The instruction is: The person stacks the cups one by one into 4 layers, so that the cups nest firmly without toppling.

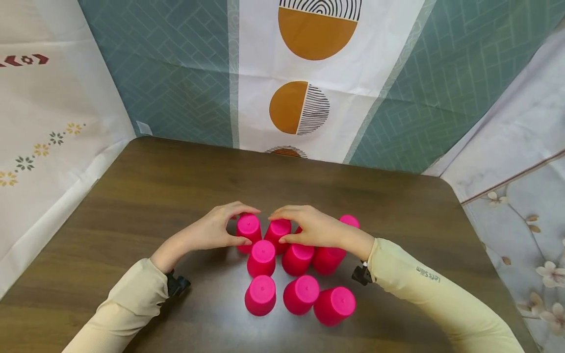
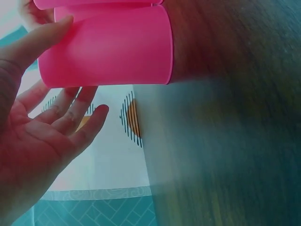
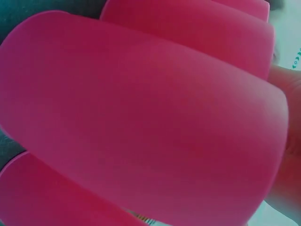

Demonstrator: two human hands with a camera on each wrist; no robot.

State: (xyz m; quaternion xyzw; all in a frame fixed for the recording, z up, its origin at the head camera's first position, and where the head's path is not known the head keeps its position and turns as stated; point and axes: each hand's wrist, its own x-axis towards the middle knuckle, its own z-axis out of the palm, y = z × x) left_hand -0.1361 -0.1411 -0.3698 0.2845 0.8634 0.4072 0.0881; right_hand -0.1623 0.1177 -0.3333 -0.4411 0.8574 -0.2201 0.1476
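Note:
Several bright pink cups stand upside down on the brown table. In the head view my left hand (image 1: pixel 215 229) curls its thumb and fingers round the back left cup (image 1: pixel 248 224). The left wrist view has the thumb lying over a cup (image 2: pixel 113 52) while the other fingers reach behind it. My right hand (image 1: pixel 315 226) holds the neighbouring cup (image 1: pixel 279 229) from the right, thumb in front and fingers behind. A large cup (image 3: pixel 141 113) fills the right wrist view and hides most of that hand.
Just in front of the hands are two cups, one left (image 1: pixel 262 252) and one middle (image 1: pixel 299 257). A front row has a left cup (image 1: pixel 260 294), a middle cup (image 1: pixel 302 294) and a right cup (image 1: pixel 335 305). More pink shows behind my right hand. Patterned cloth (image 1: pixel 176 73) hangs beyond the table (image 1: pixel 176 171).

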